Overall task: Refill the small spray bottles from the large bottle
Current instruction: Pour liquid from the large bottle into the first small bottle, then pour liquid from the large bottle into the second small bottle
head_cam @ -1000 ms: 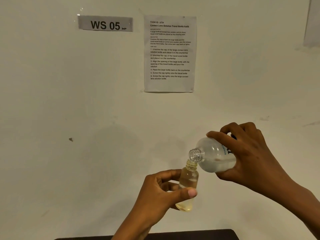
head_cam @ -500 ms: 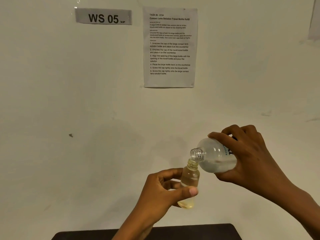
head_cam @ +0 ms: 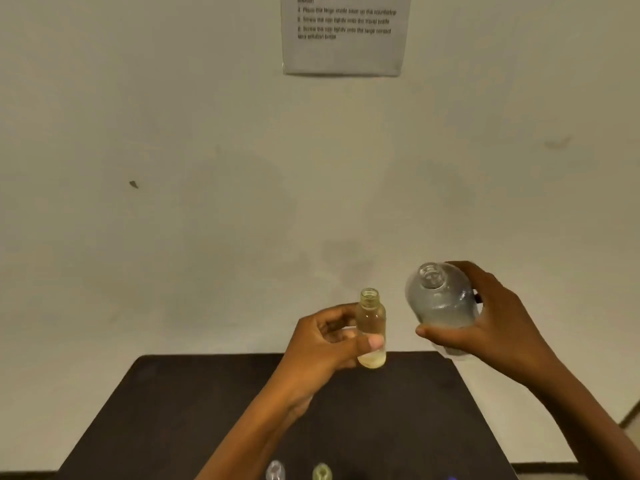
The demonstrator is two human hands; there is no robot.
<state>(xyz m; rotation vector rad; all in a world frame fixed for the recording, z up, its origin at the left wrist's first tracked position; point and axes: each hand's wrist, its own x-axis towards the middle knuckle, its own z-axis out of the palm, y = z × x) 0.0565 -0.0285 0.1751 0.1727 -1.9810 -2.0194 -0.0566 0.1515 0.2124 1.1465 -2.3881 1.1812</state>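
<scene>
I see my left hand [head_cam: 325, 344] gripping one small open bottle [head_cam: 371, 329], upright above the dark table [head_cam: 173, 410]. My right hand [head_cam: 491, 323] grips one big open bottle [head_cam: 440, 299] beside it, apart. Two more bottle tops [head_cam: 275, 472] peek below.

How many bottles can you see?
4: a small bottle in the left hand, a large bottle in the right hand, two bottle tops at the bottom edge. More may be hidden.

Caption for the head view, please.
Left hand holds small bottle; right hand holds large bottle apart.
</scene>
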